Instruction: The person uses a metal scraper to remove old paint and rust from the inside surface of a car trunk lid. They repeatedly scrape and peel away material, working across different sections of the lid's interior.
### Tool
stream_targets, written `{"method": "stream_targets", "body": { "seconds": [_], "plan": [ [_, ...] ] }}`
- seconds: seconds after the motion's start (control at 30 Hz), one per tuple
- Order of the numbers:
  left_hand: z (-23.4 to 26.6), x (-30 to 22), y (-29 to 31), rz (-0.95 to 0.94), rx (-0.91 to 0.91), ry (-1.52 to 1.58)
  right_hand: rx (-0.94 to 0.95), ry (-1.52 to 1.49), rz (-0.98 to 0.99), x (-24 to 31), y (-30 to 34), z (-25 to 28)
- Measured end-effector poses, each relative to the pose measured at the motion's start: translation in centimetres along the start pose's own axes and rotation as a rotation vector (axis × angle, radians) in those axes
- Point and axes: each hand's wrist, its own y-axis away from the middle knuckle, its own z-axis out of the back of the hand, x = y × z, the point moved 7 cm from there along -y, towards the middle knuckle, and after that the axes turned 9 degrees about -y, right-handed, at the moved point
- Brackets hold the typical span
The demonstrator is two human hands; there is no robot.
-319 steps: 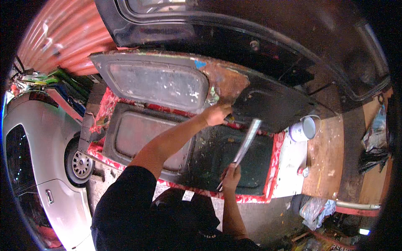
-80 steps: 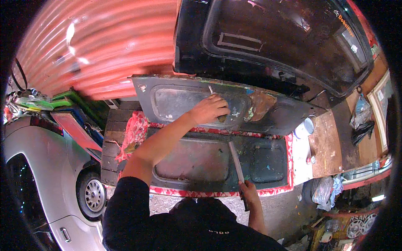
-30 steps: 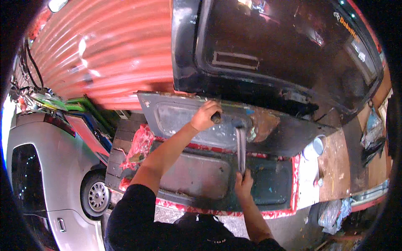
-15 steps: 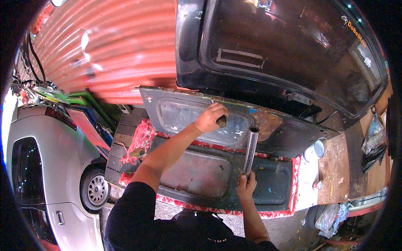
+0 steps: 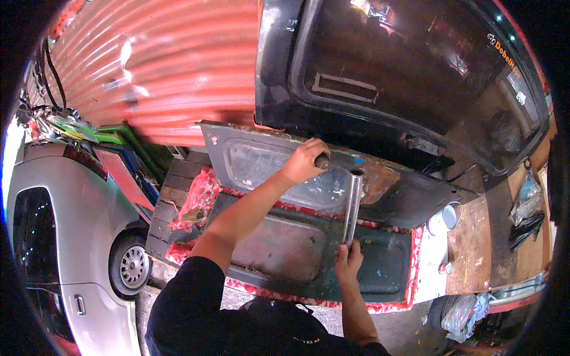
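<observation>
My left hand [image 5: 304, 161] is closed round a dark, round-ended handle [image 5: 322, 161], whose other end is hidden behind my fingers. It is held up against the top edge of a grey metal panel [image 5: 267, 163] that stands tilted at the far side. In my right hand [image 5: 349, 262], a shiny metal tube [image 5: 352, 207] is gripped by its lower end. The tube points away from me, its open far end up near the left hand and to its right. Below both hands lies the panel's flat, dark recessed part [image 5: 279, 243], with red-and-white patterned cloth [image 5: 261, 289] along its edges.
Behind the panel rises a black vehicle door with dark glass [image 5: 415, 53], beside red corrugated sheeting [image 5: 178, 71]. A silver car [image 5: 77, 225] is at the left. On the right, a white tin [image 5: 439, 221] stands by a wooden board [image 5: 472, 243], and a plastic bag [image 5: 525, 204] hangs.
My left hand has shifted slightly up and right along the panel's edge, still closed on the handle. The tube's far end has moved a little up and left.
</observation>
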Motion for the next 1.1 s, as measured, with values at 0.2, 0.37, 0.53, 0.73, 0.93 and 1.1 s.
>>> {"method": "stream_targets", "body": {
  "seconds": [0.2, 0.37, 0.53, 0.73, 0.93, 1.1],
  "plan": [
    [-0.1, 1.0, 0.2, 0.009, -0.014, -0.054, 0.087, 0.288, -0.078, 2.1, -2.9, -3.3],
    [1.2, 1.3, 0.9, -0.04, -0.028, -0.105, -0.079, -0.194, -0.24, 1.4, -1.2, -1.0],
    [5.0, 3.2, 1.3, 0.2, -0.197, 0.0, -0.099, -0.305, -0.294, 3.6, -1.6, -0.2],
    [8.0, 9.4, 0.9, 0.539, -0.516, 0.535, -0.083, -0.269, -0.384, 1.9, -0.9, 0.0],
    [7.0, 9.4, 0.5, 0.548, -0.421, 0.645, -0.074, -0.269, -0.406, 2.4, -0.7, -0.2],
    [6.0, 9.0, -1.4, 0.505, -0.239, 0.671, -0.07, -0.242, -0.378, 3.0, -1.0, 0.0]
  ]
}}
